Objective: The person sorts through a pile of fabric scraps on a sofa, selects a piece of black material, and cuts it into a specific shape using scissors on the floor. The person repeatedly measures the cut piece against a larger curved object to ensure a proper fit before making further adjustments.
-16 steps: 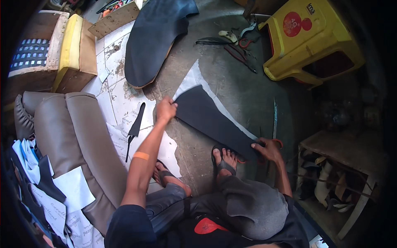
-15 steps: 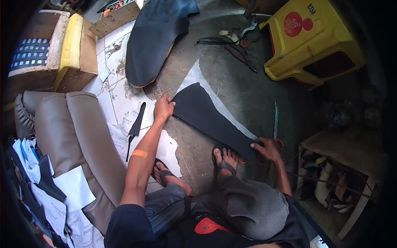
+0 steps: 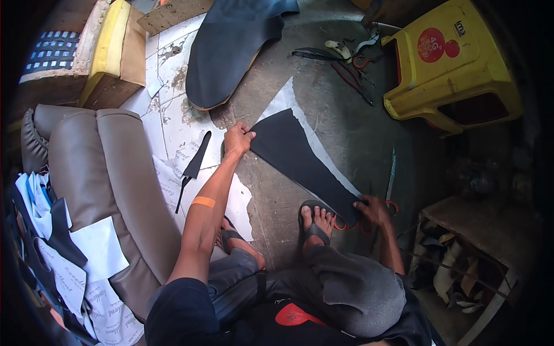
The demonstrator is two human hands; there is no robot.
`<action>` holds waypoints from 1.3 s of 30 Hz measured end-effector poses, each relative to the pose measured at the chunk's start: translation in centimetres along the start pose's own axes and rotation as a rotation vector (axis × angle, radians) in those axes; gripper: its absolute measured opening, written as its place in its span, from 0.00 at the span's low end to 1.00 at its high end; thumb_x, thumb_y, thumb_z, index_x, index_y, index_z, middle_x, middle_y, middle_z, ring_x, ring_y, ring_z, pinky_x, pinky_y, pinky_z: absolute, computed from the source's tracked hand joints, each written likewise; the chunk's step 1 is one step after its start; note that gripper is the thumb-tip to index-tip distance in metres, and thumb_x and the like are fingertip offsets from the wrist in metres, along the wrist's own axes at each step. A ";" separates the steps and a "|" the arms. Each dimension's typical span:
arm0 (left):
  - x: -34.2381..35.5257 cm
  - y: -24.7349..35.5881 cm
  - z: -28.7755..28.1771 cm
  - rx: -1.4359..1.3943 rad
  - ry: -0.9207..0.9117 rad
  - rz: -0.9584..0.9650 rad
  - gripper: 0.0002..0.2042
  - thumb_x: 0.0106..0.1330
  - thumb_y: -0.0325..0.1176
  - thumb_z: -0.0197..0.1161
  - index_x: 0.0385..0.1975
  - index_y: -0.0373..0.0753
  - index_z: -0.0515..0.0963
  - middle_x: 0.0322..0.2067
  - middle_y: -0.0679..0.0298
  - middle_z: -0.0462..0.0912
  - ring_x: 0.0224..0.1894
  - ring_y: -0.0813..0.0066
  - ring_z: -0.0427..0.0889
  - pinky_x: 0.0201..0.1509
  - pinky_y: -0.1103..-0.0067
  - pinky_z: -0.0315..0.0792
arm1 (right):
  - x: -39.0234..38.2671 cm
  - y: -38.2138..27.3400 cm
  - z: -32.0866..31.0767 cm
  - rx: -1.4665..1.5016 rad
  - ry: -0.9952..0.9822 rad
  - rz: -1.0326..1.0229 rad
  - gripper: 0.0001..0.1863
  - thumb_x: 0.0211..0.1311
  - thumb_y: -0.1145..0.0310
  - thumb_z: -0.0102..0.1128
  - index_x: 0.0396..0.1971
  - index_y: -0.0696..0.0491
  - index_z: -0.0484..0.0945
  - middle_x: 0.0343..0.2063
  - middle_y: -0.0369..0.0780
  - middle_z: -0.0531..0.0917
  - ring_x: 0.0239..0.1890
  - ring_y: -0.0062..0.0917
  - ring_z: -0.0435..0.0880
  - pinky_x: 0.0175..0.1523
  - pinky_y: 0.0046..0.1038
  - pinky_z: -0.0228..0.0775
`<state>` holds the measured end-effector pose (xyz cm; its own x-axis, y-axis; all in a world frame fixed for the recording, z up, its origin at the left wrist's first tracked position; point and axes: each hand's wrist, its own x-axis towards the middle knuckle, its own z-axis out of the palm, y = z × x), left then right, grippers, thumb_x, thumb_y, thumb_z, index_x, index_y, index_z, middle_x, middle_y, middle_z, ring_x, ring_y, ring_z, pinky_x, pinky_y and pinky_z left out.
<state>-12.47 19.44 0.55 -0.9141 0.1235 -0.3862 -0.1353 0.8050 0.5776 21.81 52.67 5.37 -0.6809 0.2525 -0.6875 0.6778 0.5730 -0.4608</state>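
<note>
Beside the sandalled right foot (image 3: 315,221), the right hand (image 3: 375,210) pinches the narrow end of the black sheet (image 3: 297,153) between its fingers. A white sliver now shows along that sheet's near edge, hidden before. Farther off, the left hand's fingers pinch the wide end's corner, above the floor (image 3: 271,230). Beyond, the yellow stool (image 3: 476,63) appears farther right than earlier.

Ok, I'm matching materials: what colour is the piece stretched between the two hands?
The held piece has a plain black upper face, seen in the head view.
</note>
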 end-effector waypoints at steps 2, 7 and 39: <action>-0.3 0.4 0.2 0.029 0.002 0.015 0.14 0.56 0.33 0.75 0.39 0.35 0.81 0.35 0.56 0.87 0.38 0.63 0.85 0.45 0.70 0.76 | 0.1 0.4 0.1 -0.026 -0.017 0.002 0.22 0.58 0.52 0.66 0.43 0.55 0.86 0.35 0.51 0.87 0.42 0.44 0.88 0.48 0.41 0.75; -0.7 -0.1 1.5 0.114 0.113 0.188 0.13 0.57 0.29 0.72 0.40 0.33 0.80 0.38 0.49 0.86 0.45 0.49 0.84 0.50 0.64 0.76 | 0.3 0.4 0.7 -0.093 0.052 -0.059 0.22 0.58 0.55 0.67 0.42 0.60 0.84 0.32 0.50 0.87 0.39 0.43 0.88 0.47 0.41 0.75; -27.8 7.5 15.3 0.107 -0.584 0.709 0.51 0.54 0.36 0.74 0.74 0.35 0.47 0.72 0.40 0.52 0.76 0.39 0.48 0.76 0.49 0.49 | -0.8 0.5 2.0 -0.005 0.151 0.085 0.30 0.49 0.63 0.75 0.50 0.60 0.75 0.47 0.54 0.82 0.51 0.47 0.83 0.55 0.42 0.74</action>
<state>17.74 30.98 4.62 -0.4281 0.8575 -0.2852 0.4452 0.4748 0.7592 23.27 51.23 4.57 -0.6555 0.4144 -0.6313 0.7336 0.5480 -0.4019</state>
